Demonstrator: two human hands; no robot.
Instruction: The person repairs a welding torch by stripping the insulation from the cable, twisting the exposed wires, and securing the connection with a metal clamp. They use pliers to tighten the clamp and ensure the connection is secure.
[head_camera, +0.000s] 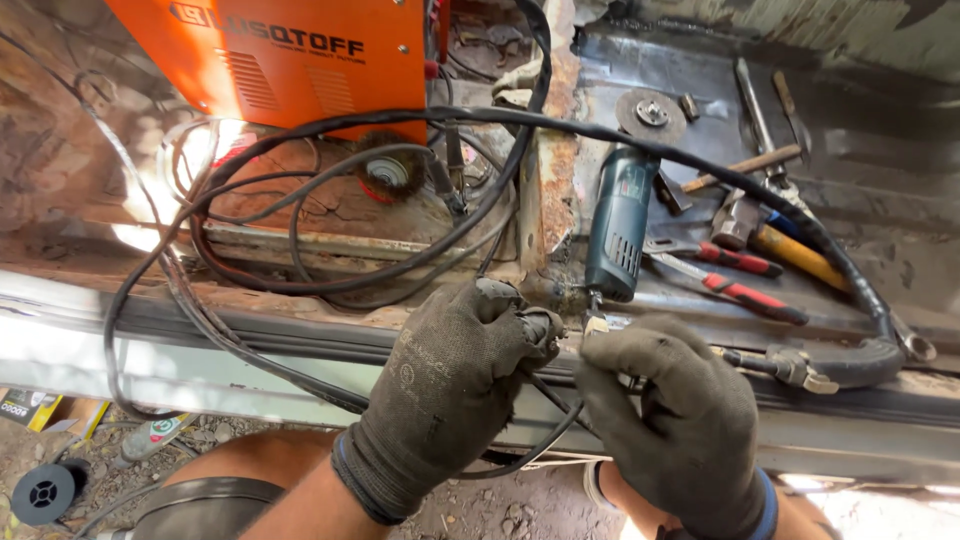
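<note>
Gloved hands at a small metal piece

While the left hand (445, 385) curls shut around a black cable (545, 430), its fingertips meet those of the right hand (680, 420), which pinch a small metal piece (597, 323) above the sill (200, 350). Just behind lies a green grinder (618, 225); red-handled pliers (735, 275) and a hammer (740, 215) rest to its right. An orange welder (300, 60) stands farther back, cables looped before it.

Bright, sharp daylight with blown-out glare patches at left and slight wide-angle bending at the edges.
</note>
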